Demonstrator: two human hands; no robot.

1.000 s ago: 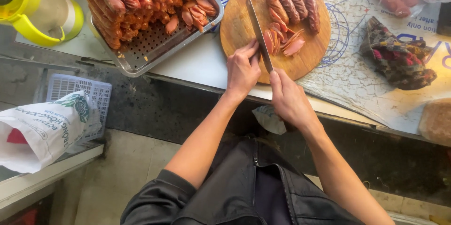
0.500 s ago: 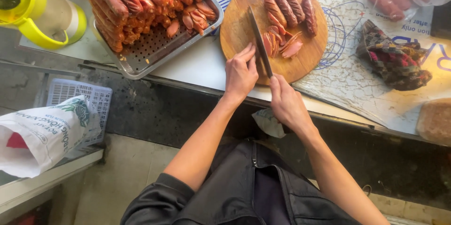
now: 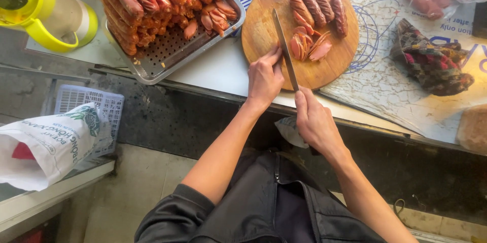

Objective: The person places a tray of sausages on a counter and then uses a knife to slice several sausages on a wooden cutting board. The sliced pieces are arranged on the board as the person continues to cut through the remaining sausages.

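- The right hand (image 3: 315,121) has its fingers clamped on the handle of a long knife (image 3: 284,50), index finger stretched along the spine; the blade runs toward 12 o'clock across the round wooden cutting board (image 3: 264,35).
- The left hand (image 3: 265,76) rests at the board's 7 o'clock edge, fingers together and curled, fingertips touching the wood just beside the blade, holding nothing.
- The sliced sausage (image 3: 304,46) lies fanned near the board's centre, just right of the blade; three whole sausages (image 3: 319,7) sit side by side toward 1 o'clock.
- The sausage looks soft, light and greasy, likely to slip or roll; it seems best pinned from above, fingertips tucked back from the edge.
- At 10 o'clock from the board, a perforated metal tray (image 3: 167,55) carries stacked sausages on the counter (image 3: 213,73).
- At 3 o'clock lies a crumpled patterned cloth (image 3: 436,63).
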